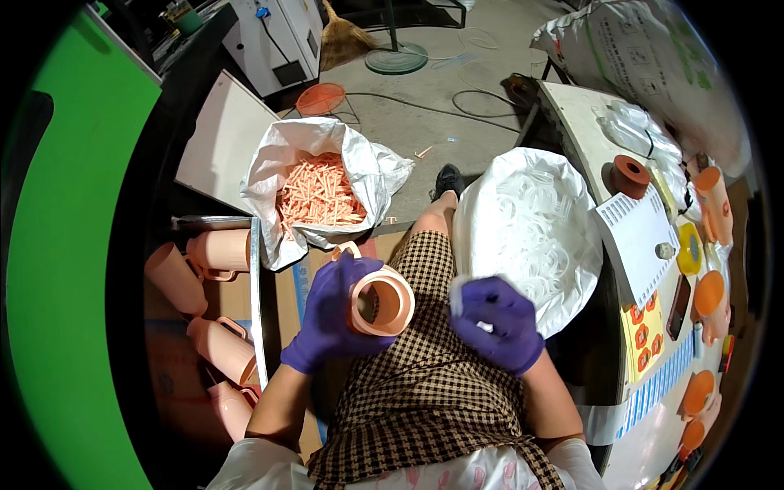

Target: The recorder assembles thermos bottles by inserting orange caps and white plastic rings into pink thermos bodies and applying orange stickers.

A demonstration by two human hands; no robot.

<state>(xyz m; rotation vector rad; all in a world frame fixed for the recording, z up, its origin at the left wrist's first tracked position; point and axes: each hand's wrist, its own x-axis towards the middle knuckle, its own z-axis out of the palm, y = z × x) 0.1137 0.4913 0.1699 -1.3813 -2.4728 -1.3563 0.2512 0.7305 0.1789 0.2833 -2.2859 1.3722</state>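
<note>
Holding a peach jug [398,300] in the left hand [333,317] puts its round mouth up toward the head camera, so you're looking almost straight down its long axis and the body gets badly foreshortened. The jug is over the lap, just in front of the apron [441,367], with its handle [346,250] sticking out forward and a bit left, away from the other hand. The left glove is wrapped around the side, gripping it. Off to the right, apart from the jug with a strip of apron between, the right hand [500,325] is curled with its fingertips toward the mouth, pinching what looks like a pale ring [457,297], pretty blurry and near edge-on. So from that hand the opening is directly left, roughly level with it. Right past the right glove is a white bag [472,241] full of clear rings [535,224]; ahead and left is another bag [382,175] with small peach sticks [322,192]. Further left, more peach jugs [222,349] lie on their sides, nearer the left hand.
</note>
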